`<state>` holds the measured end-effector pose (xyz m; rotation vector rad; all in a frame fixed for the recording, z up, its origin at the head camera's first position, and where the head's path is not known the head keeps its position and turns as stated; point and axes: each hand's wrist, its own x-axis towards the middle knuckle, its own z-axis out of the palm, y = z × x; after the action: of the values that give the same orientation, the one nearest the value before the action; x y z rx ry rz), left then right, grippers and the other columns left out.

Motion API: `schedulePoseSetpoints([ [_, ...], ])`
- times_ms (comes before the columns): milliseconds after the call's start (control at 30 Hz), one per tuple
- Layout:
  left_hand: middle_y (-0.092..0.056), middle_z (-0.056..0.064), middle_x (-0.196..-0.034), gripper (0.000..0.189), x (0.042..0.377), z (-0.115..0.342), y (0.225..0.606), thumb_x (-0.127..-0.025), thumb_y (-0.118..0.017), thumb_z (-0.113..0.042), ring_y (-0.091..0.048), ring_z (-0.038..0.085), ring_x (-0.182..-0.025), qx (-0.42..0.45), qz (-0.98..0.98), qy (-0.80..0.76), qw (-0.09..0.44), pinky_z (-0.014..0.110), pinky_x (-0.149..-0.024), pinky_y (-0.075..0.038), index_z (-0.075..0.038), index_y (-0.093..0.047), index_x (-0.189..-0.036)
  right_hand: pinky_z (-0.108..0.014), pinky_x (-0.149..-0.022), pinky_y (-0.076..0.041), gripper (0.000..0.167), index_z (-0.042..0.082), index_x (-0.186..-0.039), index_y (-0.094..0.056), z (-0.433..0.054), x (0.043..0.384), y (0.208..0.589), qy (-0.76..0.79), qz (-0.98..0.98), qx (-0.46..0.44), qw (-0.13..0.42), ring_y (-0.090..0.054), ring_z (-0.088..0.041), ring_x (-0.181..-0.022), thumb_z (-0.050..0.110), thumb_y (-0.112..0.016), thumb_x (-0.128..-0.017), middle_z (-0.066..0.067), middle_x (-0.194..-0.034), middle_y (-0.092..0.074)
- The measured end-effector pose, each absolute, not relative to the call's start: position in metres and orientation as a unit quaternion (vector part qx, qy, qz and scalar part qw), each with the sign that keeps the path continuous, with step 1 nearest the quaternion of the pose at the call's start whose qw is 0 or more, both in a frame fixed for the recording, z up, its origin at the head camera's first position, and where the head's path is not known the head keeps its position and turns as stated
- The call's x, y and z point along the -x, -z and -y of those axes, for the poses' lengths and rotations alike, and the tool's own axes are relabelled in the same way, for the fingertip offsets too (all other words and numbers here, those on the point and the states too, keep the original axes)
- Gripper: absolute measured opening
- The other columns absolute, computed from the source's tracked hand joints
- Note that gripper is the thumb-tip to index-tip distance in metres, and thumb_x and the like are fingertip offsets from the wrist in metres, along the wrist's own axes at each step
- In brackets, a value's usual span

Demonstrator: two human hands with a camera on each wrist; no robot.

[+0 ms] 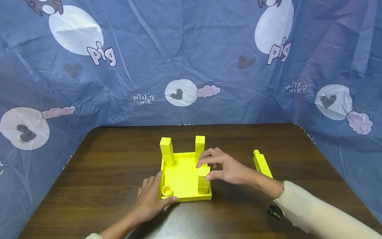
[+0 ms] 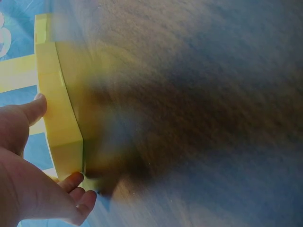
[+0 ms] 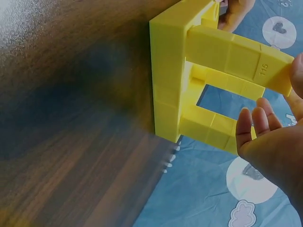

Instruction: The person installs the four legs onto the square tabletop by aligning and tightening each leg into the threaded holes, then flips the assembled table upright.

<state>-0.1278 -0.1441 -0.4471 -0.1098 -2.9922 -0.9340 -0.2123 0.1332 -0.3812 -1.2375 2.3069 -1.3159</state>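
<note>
A shallow yellow square tray-like base (image 1: pixel 182 179) lies on the table with upright legs at three corners. These are the back left leg (image 1: pixel 166 149), back right leg (image 1: pixel 200 144) and front right leg (image 1: pixel 203 186). At the front left corner shows a round socket (image 1: pixel 167 191). My left hand (image 1: pixel 150 200) grips that corner, thumb along the front wall and fingers on the left side. Around the top of the front right leg is my right hand (image 1: pixel 228 168), its thumb touching the leg and its fingers spread apart from it.
A loose yellow leg (image 1: pixel 262 164) with a narrow round end lies right of the base, behind my right forearm. The dark wooden table (image 1: pixel 119 159) meets a printed blue cloth (image 1: pixel 143 66) at its back and sides. Beside my right sleeve is a small black object (image 1: pixel 275 211).
</note>
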Motion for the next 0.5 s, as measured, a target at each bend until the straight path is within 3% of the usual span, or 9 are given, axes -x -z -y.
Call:
schedulePoseSetpoints([
  [300, -0.053, 0.011, -0.119, 0.1, 0.1285, 0.144, 0.4467, -0.07, -0.08, -0.053, -0.041, 0.026, -0.108, 0.031, 0.954, 0.297, 0.0, 0.042, -0.079, -0.032, -0.012, -0.033, -0.148, -0.039, -0.081, -0.044, 0.035, 0.017, -0.116, -0.069, -0.1333, 0.2118, 0.3829, 0.45, -0.783, 0.417, 0.099, -0.042, -0.02, -0.112, 0.018, -0.077, -0.081, 0.003, -0.122, -0.056],
  [500, -0.052, 0.011, -0.121, 0.1, 0.1279, 0.1442, 0.4463, -0.07, -0.08, -0.054, -0.041, 0.026, -0.108, 0.034, 0.954, 0.298, -0.004, 0.043, -0.079, -0.033, -0.011, -0.033, -0.148, -0.04, -0.082, -0.043, 0.044, 0.019, -0.125, -0.065, -0.1372, 0.211, 0.3803, 0.436, -0.787, 0.421, 0.113, -0.04, -0.018, -0.116, 0.02, -0.076, -0.082, 0.005, -0.127, -0.053],
])
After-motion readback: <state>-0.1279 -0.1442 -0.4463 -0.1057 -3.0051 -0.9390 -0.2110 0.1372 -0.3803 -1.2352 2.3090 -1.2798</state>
